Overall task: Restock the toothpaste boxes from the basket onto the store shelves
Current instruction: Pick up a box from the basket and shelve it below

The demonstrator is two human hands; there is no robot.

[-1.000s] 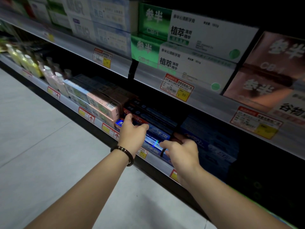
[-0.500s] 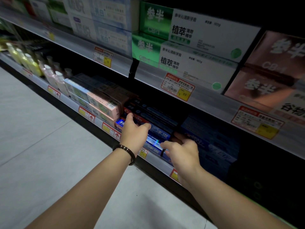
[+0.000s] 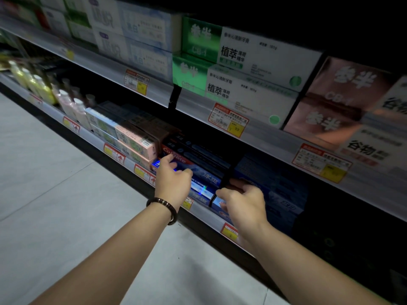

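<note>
A blue toothpaste box [image 3: 203, 180] lies lengthwise at the front of the lower shelf [image 3: 92, 137], on a stack of similar blue boxes. A red-topped Colgate box [image 3: 182, 159] sits just behind it. My left hand [image 3: 174, 183] rests on the box's left part, thumb and forefinger spread and fairly straight. My right hand [image 3: 244, 201] has its fingers curled round the box's right end, beside a black divider [image 3: 224, 179]. More dark blue boxes [image 3: 284, 194] fill the section to the right. The basket is out of sight.
The upper shelf [image 3: 198, 106] carries green-and-white boxes [image 3: 253, 53], pink boxes [image 3: 330, 102] and pale blue boxes [image 3: 136, 36]. Pink-ended boxes [image 3: 136, 139] and small bottles [image 3: 44, 89] stand left on the lower shelf. Grey floor [image 3: 55, 194] spreads to the left.
Both hands stay on the same blue box in nearly the same spots. Only the camera has shifted slightly.
</note>
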